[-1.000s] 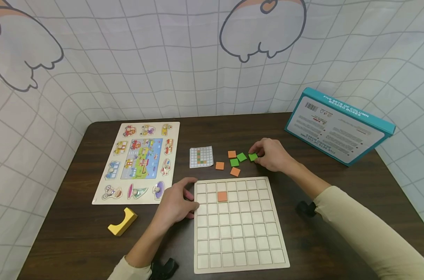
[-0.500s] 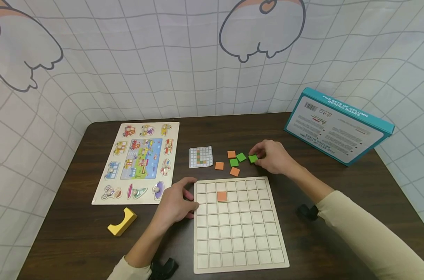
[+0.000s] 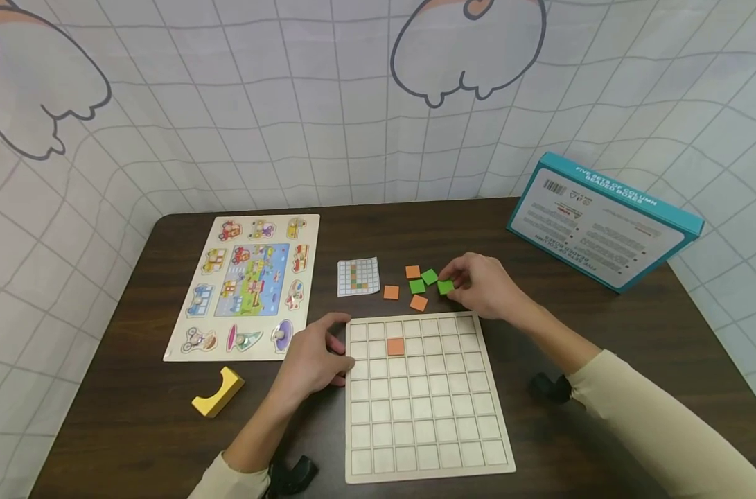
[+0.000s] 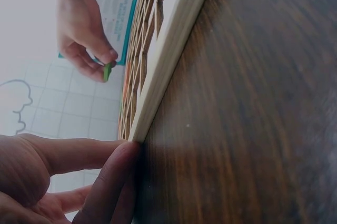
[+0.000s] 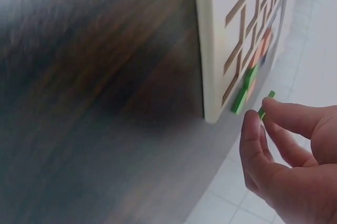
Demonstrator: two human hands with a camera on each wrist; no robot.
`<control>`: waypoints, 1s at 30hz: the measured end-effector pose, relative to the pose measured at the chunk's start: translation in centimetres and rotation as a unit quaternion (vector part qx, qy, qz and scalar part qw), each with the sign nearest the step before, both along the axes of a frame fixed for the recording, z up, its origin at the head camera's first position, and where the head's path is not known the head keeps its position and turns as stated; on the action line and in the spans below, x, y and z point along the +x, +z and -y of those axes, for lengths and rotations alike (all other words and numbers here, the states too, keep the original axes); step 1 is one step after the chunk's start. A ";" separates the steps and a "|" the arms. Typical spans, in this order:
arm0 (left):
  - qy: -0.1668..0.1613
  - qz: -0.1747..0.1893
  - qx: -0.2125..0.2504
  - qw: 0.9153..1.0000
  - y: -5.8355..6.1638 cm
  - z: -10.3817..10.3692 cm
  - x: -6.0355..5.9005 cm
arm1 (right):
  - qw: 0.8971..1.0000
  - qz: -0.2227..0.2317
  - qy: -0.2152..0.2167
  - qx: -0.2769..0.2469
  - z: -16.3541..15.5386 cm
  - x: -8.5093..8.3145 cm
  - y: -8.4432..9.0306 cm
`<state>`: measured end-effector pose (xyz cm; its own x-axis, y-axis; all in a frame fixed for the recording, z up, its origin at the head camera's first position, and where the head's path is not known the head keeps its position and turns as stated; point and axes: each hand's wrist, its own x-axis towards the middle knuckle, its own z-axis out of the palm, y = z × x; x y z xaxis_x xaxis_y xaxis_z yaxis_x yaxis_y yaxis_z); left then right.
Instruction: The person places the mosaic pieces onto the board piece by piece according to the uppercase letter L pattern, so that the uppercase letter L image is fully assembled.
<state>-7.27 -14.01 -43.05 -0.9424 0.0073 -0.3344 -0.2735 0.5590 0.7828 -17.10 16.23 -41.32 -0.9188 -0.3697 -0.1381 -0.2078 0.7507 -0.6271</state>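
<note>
Green tile (image 3: 445,287) pinched by right hand (image 3: 484,284); left hand (image 3: 312,362), fingers relaxed, touches grid board (image 3: 423,464).

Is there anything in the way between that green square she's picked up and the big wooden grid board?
Nothing visible blocks it. The right hand pinches the green tile just beyond the grid board's far edge. The other loose tiles lie to the side, and the board's cells are bare except for one orange tile.
</note>
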 end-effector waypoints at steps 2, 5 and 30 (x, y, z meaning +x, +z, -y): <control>0.001 0.001 -0.001 1.000 0.0 0.0 0.0 | 1.000 0.001 -0.001 -0.003 0.2 0.4 0.1; -0.001 0.002 -0.003 1.000 0.0 -0.1 -0.1 | 1.000 0.004 -0.002 -0.005 0.7 1.0 0.3; -0.002 0.005 -0.012 1.000 0.0 0.0 -0.1 | 0.999 0.017 0.007 -0.037 3.0 5.3 0.3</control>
